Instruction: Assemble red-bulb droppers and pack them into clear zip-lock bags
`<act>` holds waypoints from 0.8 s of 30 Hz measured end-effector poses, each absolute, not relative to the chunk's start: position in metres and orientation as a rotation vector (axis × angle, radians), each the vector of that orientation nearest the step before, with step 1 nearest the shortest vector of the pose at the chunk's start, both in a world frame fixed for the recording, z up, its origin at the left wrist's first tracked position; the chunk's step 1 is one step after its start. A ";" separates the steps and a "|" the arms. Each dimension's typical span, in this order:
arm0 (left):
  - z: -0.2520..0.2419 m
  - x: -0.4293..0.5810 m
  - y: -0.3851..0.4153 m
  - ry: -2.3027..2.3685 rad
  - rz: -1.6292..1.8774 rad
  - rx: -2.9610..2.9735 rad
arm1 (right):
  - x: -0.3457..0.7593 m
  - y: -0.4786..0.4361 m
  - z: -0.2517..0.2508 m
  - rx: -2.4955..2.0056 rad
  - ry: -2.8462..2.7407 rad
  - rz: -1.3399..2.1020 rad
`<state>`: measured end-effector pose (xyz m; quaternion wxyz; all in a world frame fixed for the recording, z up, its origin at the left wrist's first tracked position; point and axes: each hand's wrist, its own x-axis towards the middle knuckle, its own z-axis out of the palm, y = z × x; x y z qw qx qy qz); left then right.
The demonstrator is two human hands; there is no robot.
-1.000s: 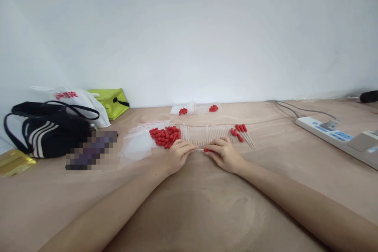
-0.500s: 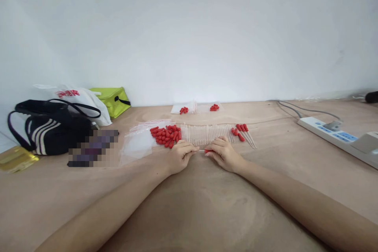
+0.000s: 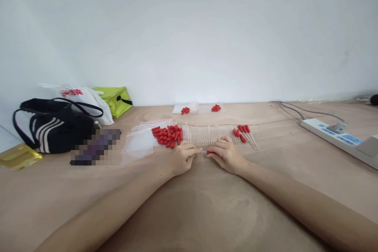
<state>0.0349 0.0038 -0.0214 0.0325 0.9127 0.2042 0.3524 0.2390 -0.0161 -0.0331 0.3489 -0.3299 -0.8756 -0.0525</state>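
Note:
My left hand [image 3: 183, 158] pinches a thin pale stick [image 3: 204, 152], low over the table. Facing it, my right hand [image 3: 228, 156] closes its fingertips on a red teardrop-shaped tip [image 3: 208, 152] in line with that stick. Fingers mostly cover both pieces, so how far one sits inside the other is hidden. Just beyond the hands lies a row of pale sticks [image 3: 203, 134]. Left of the row is a heap of loose red tips [image 3: 168, 136]. To its right, several sticks with red tips [image 3: 249, 137] lie side by side, near a few loose tips [image 3: 238, 134].
Clear zip bags [image 3: 138, 145] lie left of the heap. Two small bags with red tips [image 3: 185, 110] rest by the wall. A black bag [image 3: 59, 130], a white plastic bag [image 3: 96, 104] and a green case [image 3: 113, 100] stand left. A power strip [image 3: 333, 136] lies right.
The view has shifted slightly, moving everything a little to the right. My hands keep the same grip, and less of the red tip shows between the right fingers.

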 end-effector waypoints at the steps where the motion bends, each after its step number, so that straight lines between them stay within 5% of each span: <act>1: -0.022 0.035 0.004 0.623 1.078 2.817 | 0.239 -0.016 -0.033 -0.860 -2.281 -0.145; 24: -0.019 0.036 0.000 0.734 1.063 2.899 | 0.243 -0.014 -0.024 -0.822 -2.367 -0.153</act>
